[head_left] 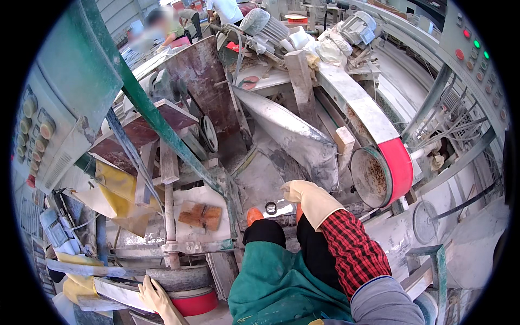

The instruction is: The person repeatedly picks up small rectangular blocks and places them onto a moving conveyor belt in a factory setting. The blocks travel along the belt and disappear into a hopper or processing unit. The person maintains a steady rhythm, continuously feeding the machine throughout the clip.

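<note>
Both of my hands wear cream rubber gloves. Low on the left, my left hand (154,295) lies with its fingers stretched over the edge of a pale machine arm (120,293). Close to it is a belt wheel with a red band (194,304). In front of my body, my right hand (306,197) hangs in the air with curled fingers, and nothing shows in it. Beyond that hand stands a dusty grey metal chute (295,135). To its right is a belt sander (374,119) with a red-covered end (400,168).
A green post (157,130) slants across the left, beside a control box with knobs (38,130). Another button panel (476,59) is at upper right. A wooden block (200,215) and a ring (271,208) lie near my orange shoes (253,215). Other people (225,10) are in the background.
</note>
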`<state>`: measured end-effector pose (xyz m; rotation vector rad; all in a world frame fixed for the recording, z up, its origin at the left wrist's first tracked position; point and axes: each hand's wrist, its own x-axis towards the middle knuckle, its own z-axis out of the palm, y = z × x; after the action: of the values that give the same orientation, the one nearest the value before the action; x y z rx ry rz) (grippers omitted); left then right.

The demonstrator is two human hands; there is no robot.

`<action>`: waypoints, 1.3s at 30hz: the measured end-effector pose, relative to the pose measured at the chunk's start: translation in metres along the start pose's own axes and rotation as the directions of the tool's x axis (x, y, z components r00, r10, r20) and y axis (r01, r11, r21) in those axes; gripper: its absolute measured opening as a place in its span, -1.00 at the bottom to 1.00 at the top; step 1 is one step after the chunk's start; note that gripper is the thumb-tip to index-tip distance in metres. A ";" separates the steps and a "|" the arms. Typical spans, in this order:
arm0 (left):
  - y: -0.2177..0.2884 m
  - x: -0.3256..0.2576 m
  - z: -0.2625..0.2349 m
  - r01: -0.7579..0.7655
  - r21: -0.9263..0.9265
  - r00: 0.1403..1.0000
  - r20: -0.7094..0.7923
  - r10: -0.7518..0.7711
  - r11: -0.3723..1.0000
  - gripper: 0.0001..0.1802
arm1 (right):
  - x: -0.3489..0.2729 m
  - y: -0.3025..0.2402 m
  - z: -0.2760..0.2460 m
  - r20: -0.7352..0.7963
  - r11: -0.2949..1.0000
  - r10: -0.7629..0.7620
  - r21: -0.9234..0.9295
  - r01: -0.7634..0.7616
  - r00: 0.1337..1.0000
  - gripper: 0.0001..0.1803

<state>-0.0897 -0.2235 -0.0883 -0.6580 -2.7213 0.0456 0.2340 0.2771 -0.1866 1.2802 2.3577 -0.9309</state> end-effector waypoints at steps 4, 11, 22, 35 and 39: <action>0.006 -0.002 -0.004 0.005 -0.031 1.000 0.006 -0.004 0.999 -0.62 | 0.000 -0.003 -0.002 0.018 1.000 -0.022 -0.012 0.023 1.000 -0.50; 0.006 -0.008 0.003 -0.028 0.032 0.997 -0.077 0.031 0.999 -0.61 | 0.001 0.002 0.000 0.015 0.998 -0.059 -0.002 0.060 0.998 -0.48; 0.021 -0.012 -0.010 -0.099 -0.031 0.988 -0.121 0.094 0.995 -0.62 | -0.009 -0.003 -0.007 -0.038 0.996 -0.086 0.013 0.087 0.996 -0.48; 0.037 -0.021 -0.016 -0.103 0.012 0.980 -0.173 0.104 0.995 -0.60 | -0.018 -0.013 -0.017 0.012 0.998 -0.060 0.015 0.060 0.998 -0.48; 0.041 -0.023 -0.016 -0.111 0.012 0.977 -0.185 0.111 0.994 -0.59 | -0.011 -0.005 -0.010 -0.011 0.997 -0.063 0.040 0.063 0.998 -0.48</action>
<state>-0.0472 -0.1981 -0.0851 -0.7731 -2.5048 0.0121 0.2364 0.2753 -0.1713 1.2339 2.4113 -0.9981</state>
